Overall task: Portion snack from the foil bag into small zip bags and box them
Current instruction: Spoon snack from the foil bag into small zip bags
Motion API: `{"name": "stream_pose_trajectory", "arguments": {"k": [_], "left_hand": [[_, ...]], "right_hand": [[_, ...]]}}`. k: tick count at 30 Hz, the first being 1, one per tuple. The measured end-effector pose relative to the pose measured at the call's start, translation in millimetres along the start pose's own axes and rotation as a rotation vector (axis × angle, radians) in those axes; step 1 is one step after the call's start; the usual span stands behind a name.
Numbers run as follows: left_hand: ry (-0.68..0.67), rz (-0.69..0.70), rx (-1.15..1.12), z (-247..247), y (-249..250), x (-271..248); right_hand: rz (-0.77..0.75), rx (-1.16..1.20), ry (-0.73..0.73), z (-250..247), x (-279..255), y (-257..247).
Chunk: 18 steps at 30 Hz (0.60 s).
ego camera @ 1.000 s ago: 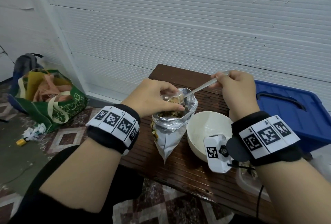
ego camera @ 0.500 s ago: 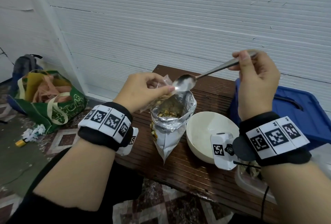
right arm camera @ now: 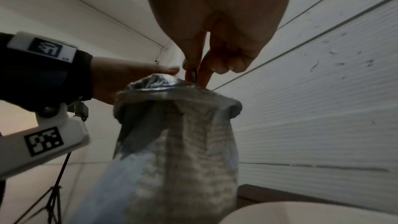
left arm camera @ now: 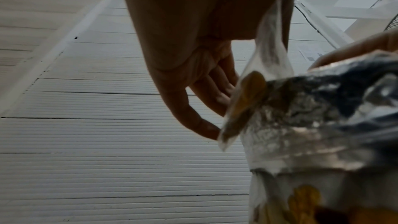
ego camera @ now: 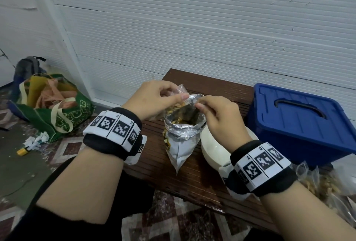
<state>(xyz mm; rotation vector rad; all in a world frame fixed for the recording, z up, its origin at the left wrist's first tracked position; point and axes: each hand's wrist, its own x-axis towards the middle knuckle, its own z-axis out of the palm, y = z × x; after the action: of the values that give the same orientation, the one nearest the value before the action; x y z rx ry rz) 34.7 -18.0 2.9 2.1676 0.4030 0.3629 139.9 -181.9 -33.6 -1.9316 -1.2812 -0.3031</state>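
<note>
Left hand [ego camera: 154, 100] pinches small zip bag [ego camera: 178, 96] over foil bag [ego camera: 183, 131]. Right hand [ego camera: 217, 113] pinches something thin at foil rim, cannot tell what. Loose pinch may spill snack onto desk [ego camera: 202, 179].

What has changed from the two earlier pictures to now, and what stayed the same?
The right hand has come down from its raised position; the spoon it held is no longer in view. It now pinches the rim of the foil bag. The left hand still holds the small zip bag over the foil bag's mouth. The white bowl, blue box and table look unmoved.
</note>
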Motion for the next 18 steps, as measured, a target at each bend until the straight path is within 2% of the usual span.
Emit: {"name": "stream_pose_trajectory", "arguments": {"k": [7, 11, 15, 18], "left_hand": [[-0.013, -0.007, 0.027, -0.4, 0.6, -0.5], [0.002, -0.016, 0.009, 0.1, 0.1, -0.6], [0.029, -0.01, -0.005, -1.6, -2.3, 2.0], [0.029, -0.004, -0.014, -3.6, -3.2, 2.6]], "right_hand": [[0.402, 0.214, 0.073, 1.8, 1.0, -0.5], [0.606, 0.275, 0.182, -2.7, 3.9, 6.6], [0.727, 0.295, 0.304, -13.0, 10.3, 16.0], [0.758, 0.29, 0.352, -23.1, 17.3, 21.6]]}}
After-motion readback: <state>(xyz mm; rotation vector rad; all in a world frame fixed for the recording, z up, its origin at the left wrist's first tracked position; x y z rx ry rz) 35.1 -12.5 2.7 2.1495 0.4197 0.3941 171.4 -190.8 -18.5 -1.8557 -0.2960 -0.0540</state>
